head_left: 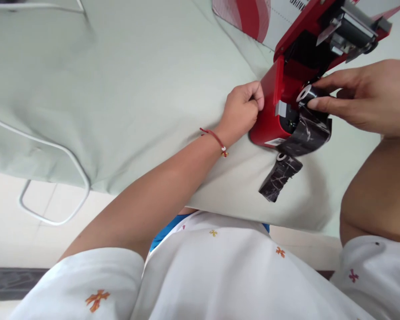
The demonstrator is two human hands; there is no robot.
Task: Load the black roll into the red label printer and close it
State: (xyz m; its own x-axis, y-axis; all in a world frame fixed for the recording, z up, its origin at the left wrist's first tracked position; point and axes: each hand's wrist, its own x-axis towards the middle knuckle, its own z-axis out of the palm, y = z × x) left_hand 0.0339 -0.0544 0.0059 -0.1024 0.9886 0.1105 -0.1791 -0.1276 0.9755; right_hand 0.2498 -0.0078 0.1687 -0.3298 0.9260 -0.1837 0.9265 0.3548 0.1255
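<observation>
A red machine (270,102), which looks like a label printer, stands on the cloth with its lid (298,40) tilted up and the dark roller parts inside exposed. My right hand (370,95) pinches a roll of black ribbon (316,95) with a white core between thumb and fingers, at the machine's open right side. A wide, creased strip of the black film hangs from the roll past the machine's front. My left hand (245,106) is curled into a fist against the machine's left wall, with nothing visible in it. Below lies a second, crumpled black roll (280,178) with a white core.
A pale green cloth (136,89) covers the surface, whose near edge is close to my body. Behind the machine stands a red and white box (246,20) with printing. A white cable (63,149) loops over the edge at the left.
</observation>
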